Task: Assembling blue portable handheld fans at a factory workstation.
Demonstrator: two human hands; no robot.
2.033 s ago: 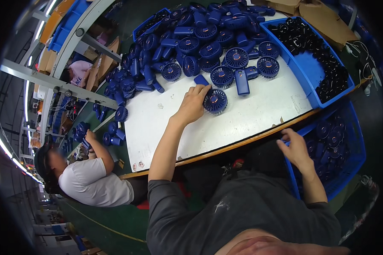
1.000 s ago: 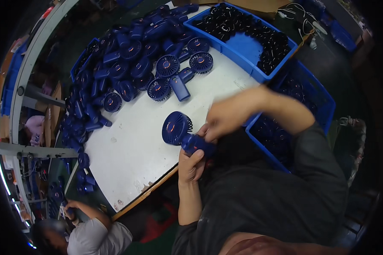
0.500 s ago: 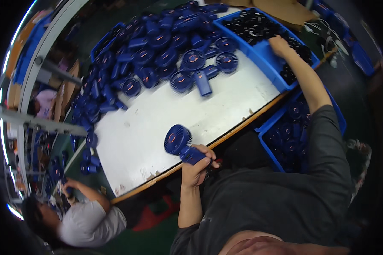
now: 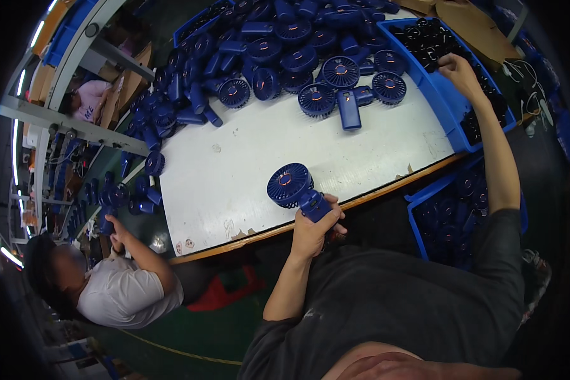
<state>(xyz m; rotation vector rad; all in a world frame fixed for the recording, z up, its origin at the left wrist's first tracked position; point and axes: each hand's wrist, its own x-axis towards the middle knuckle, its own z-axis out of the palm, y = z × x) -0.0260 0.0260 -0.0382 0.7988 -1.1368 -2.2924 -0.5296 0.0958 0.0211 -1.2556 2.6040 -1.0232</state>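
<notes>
My left hand [image 4: 313, 233] is wrapped round the handle of a dark blue handheld fan [image 4: 289, 184]. The fan's round head points away from me above the table's front edge. Over at the right, my right hand [image 4: 460, 75] is at a blue bin [image 4: 438, 104] holding many small black parts [image 4: 429, 44]. Its fingers are curled together beside the parts; whatever may be between them is too small to make out. A large heap of the same blue fans [image 4: 297, 58] covers the far side of the table.
The white table [image 4: 259, 149] has a worn wooden front edge. Below it on the right, another blue bin [image 4: 418, 231] holds more fans. At the left, a co-worker [image 4: 130, 285] holds a fan beside a grey metal frame [image 4: 101, 134]. A red stool [image 4: 228, 291] stands under the table.
The whole view has shifted, so the table and bins appear farther right and higher. My left hand still grips the fan; my right hand stays at the bin of black parts, its fingers now more curled.
</notes>
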